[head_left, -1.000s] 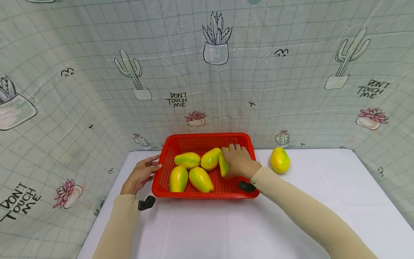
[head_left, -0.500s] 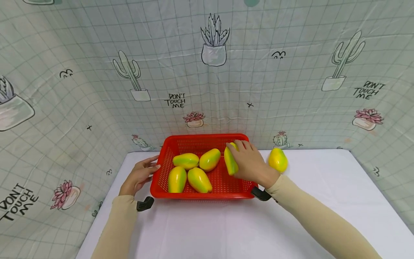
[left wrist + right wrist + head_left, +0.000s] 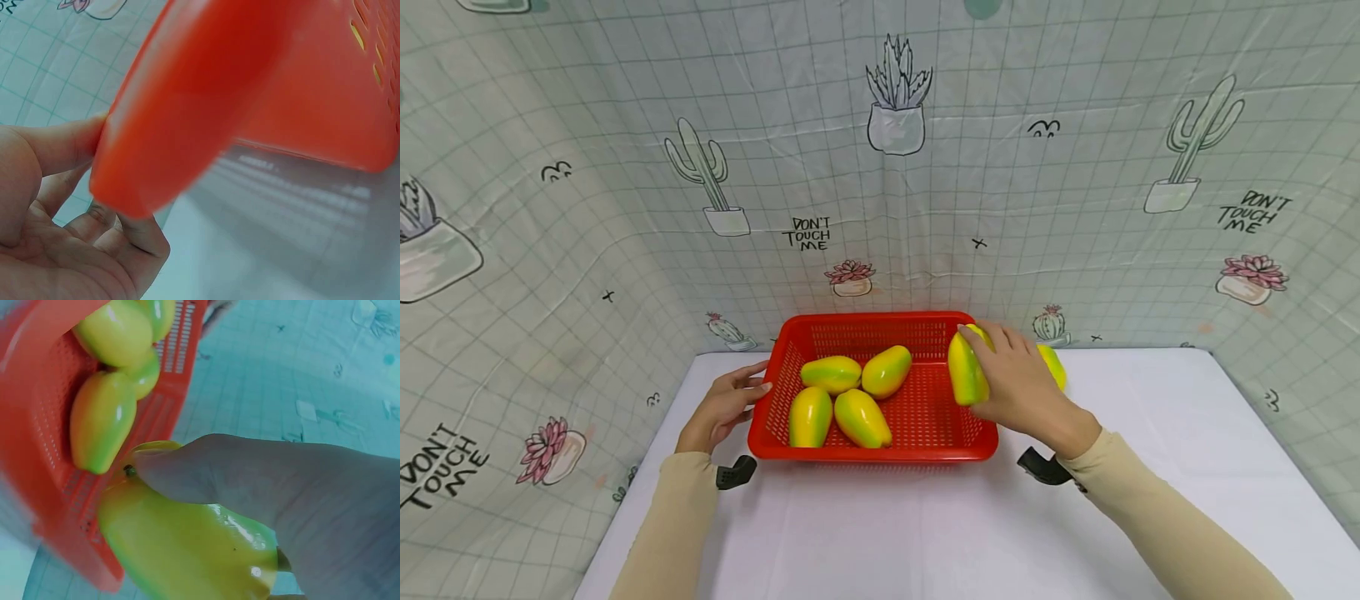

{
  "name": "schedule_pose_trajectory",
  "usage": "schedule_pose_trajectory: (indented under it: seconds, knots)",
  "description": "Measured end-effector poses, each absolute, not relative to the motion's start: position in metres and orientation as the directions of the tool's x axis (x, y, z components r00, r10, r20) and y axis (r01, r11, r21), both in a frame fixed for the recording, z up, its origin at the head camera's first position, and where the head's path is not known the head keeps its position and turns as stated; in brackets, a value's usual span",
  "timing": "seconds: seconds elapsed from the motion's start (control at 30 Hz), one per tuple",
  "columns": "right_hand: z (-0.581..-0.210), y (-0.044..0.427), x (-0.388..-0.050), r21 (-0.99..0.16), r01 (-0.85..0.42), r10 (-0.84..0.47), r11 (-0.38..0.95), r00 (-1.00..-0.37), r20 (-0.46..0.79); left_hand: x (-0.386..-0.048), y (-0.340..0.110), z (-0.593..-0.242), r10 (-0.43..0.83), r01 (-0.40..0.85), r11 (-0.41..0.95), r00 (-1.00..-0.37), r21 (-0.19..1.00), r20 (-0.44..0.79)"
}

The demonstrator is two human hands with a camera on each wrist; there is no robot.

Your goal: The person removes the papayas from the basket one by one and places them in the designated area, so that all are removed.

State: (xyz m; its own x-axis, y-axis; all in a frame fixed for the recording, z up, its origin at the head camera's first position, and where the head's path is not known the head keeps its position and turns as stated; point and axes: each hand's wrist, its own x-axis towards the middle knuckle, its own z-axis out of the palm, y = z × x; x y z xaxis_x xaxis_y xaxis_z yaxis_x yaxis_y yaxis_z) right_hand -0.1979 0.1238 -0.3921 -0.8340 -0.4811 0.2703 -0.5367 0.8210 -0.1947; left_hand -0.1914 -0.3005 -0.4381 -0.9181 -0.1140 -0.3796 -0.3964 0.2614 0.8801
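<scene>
A red basket (image 3: 872,454) stands on the white table with several yellow-green fruits lying in its left and middle part. At its left end my left hand (image 3: 722,407) grips the rim; the left wrist view shows the thumb against the basket rim (image 3: 181,119) and the bent fingers of the hand (image 3: 69,250) below it. My right hand (image 3: 1026,387) holds another fruit (image 3: 967,371) over the basket's right end. In the right wrist view the thumb of that hand (image 3: 275,481) lies along the held fruit (image 3: 187,544).
One more fruit (image 3: 1054,367) lies on the table right of the basket, partly hidden behind my right hand. A patterned cloth (image 3: 940,192) hangs behind and at both sides of the white table (image 3: 880,533).
My right hand has moved to the right with its fruit, from beside the middle fruits to the basket's right end. The left hand has stayed at the rim.
</scene>
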Motion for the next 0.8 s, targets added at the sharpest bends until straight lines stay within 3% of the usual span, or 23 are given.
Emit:
schedule_pose_trajectory:
  seconds: [0.23, 0.8]
  knots:
    - [-0.399, 0.151, -0.191, -0.204, -0.519, -0.433, 0.830, -0.831, 0.350, -0.191, -0.300, -0.438, -0.114, -0.400, 0.263, -0.916, 0.878, -0.383]
    - [-0.428, 0.208, -0.179, -0.294, -0.434, -0.330, 0.852, -0.880, 0.342, -0.192, -0.299, -0.438, -0.118, -0.407, 0.250, -0.914, 0.879, -0.389]
